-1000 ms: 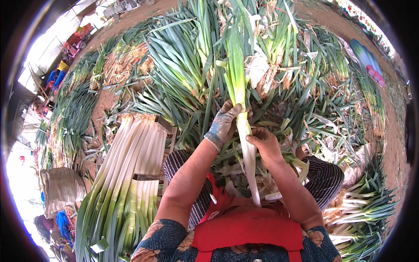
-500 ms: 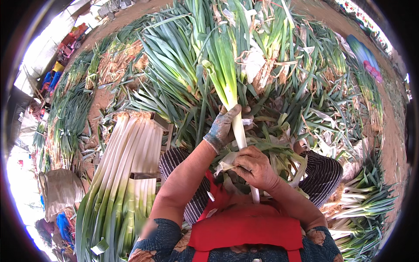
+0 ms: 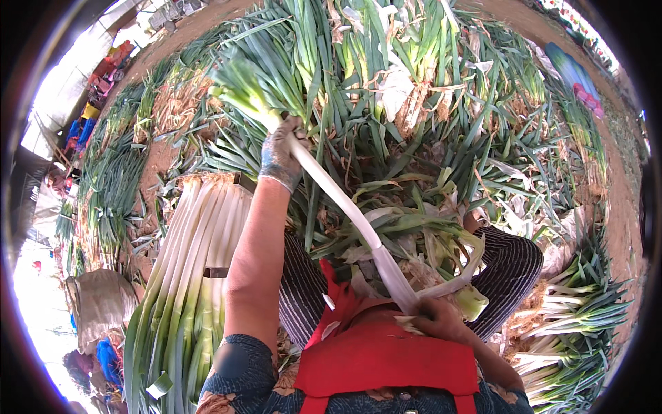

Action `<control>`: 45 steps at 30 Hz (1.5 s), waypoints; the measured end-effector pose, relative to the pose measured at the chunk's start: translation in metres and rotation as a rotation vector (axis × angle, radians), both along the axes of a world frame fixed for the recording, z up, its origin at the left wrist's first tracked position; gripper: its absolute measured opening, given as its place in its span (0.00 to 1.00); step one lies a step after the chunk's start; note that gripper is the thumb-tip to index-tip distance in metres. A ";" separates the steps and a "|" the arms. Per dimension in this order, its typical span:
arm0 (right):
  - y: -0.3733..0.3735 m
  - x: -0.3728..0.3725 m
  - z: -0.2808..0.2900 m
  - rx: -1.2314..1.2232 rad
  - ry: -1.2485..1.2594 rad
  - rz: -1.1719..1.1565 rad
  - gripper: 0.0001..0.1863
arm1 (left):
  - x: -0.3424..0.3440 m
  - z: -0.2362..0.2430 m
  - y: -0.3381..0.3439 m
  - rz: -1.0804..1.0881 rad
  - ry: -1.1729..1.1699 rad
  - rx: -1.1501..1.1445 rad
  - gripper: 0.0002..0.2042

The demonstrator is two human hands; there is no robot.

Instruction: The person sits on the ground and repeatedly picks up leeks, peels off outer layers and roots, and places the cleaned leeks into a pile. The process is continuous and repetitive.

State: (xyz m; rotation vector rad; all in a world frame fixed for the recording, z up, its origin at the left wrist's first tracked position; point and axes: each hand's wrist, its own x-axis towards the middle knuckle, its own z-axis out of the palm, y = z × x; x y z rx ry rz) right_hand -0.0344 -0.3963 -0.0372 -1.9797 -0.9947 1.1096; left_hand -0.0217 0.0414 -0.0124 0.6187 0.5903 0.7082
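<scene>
My left hand, in a dirty grey-blue glove, is closed round a leek just below its green leaves. The leek slants from the upper left down toward my red apron, its long white stalk bare. Around its lower part a loose, pale outer layer bunches up. My bare right hand is closed at the lower end of that layer, close to the apron; its fingertips are partly hidden. A peeled leaf strip curls up beside the right hand.
Trimmed leeks lie in a row at my left, white ends away from me. Untrimmed leeks are heaped ahead, and more leeks lie at the right. Peeled leaves pile up between my knees. A beige sack stands far left.
My left hand has moved up and left with the leek, tilting its leaves leftward. My right hand has come down toward the apron, and the outer layer has slid down the stalk.
</scene>
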 end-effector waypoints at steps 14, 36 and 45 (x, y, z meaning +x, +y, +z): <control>0.052 0.037 0.008 0.417 -0.477 -0.367 0.26 | -0.008 -0.027 -0.037 -0.052 -0.106 0.141 0.17; 0.163 -0.011 -0.063 0.549 0.013 0.266 0.09 | -0.291 0.088 -0.102 0.592 -0.122 0.408 0.16; 0.199 0.108 -0.126 0.456 0.079 0.036 0.08 | -0.671 0.103 -0.225 1.173 0.385 0.413 0.08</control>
